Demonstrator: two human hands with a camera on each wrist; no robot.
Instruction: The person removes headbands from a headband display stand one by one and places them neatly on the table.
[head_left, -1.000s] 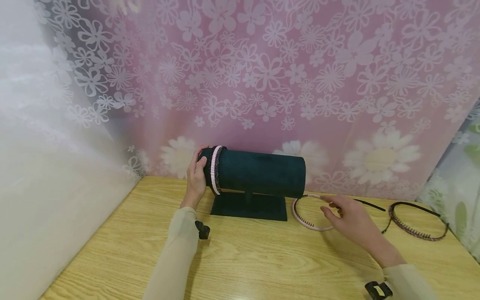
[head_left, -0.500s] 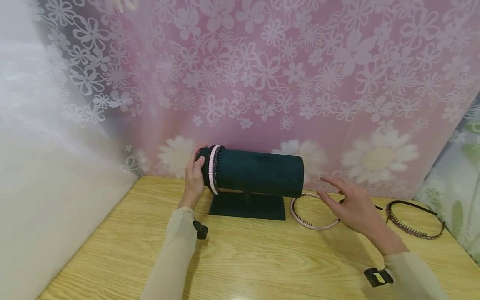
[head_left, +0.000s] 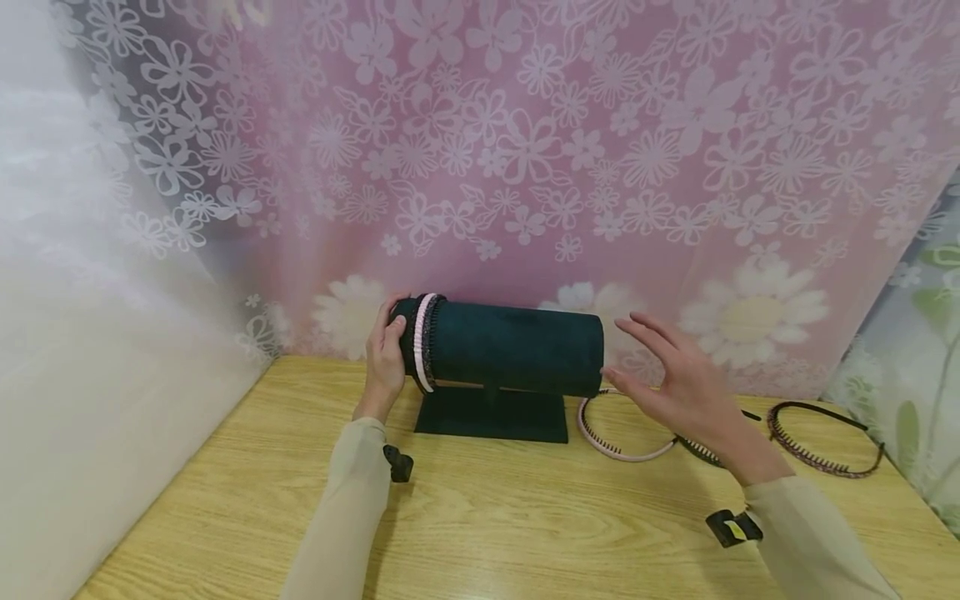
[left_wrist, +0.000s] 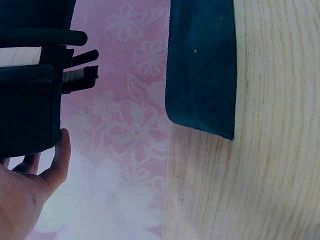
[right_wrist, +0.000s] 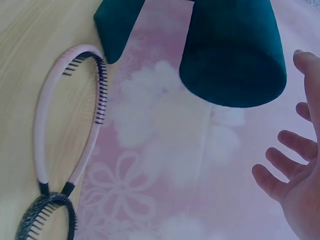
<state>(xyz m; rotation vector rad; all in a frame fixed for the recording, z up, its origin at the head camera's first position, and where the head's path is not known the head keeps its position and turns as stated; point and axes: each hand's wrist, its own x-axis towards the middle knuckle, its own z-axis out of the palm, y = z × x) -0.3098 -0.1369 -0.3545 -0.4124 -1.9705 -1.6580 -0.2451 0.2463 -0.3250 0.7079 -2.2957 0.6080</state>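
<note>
A dark green headband display stand has a padded horizontal roll on a flat base. My left hand holds the roll's left end, thumb in front and fingers behind. Close beside that hand, a pink headband and dark toothed headbands sit around the roll. My right hand is in the air just off the roll's right end, fingers spread and holding nothing. In the right wrist view, a gap shows between its fingers and the roll. Beneath it lies another pink headband with dark teeth.
A dark toothed headband lies partly under my right hand, against the pink one's ends. Farther right is a speckled dark headband. Behind the wooden table hangs a pink flowered curtain; a white sheet borders the left.
My right hand has risen from above the pink headband on the table and moved left toward the roll's right end, fingers spreading. My left hand keeps its hold on the stand.
</note>
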